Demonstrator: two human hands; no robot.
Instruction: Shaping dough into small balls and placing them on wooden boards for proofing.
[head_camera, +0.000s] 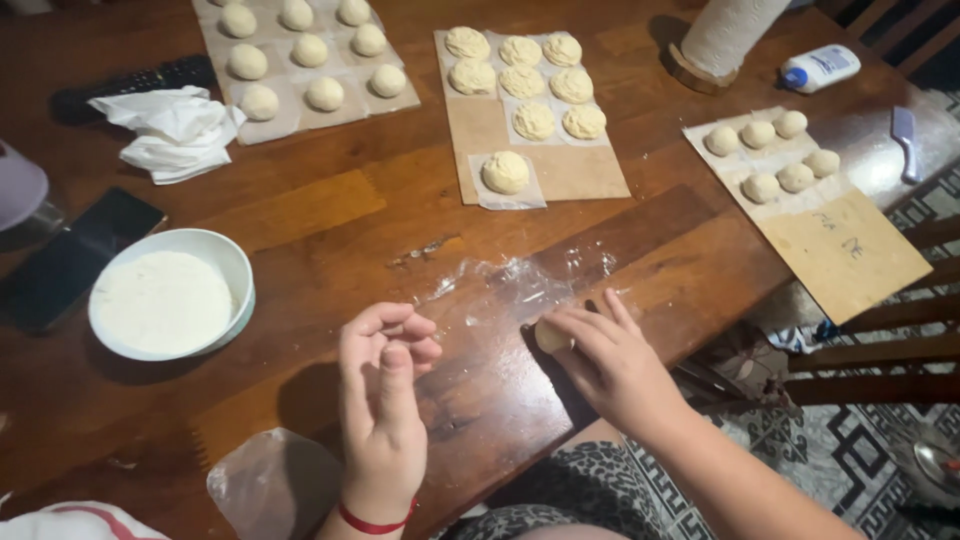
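Observation:
My right hand (605, 358) rests on the wooden table (330, 220) near its front edge, fingers curled over a small pale ball of dough (549, 336). A sheet of clear plastic film (510, 280) lies on the table just beyond it. My left hand (385, 395) is raised above the table edge, fingers loosely bent and apart, holding nothing; a red band circles its wrist. A white bowl of flour (165, 300) stands to its left.
Three brown cardboard sheets carry dough pieces: round balls at back left (300, 50), flattened rounds in the middle (525, 85), several balls at right (770, 155). Crumpled white tissue (175, 130), a dark phone (70, 265), a paper roll (725, 35), a white bottle (820, 68), another plastic piece (265, 480).

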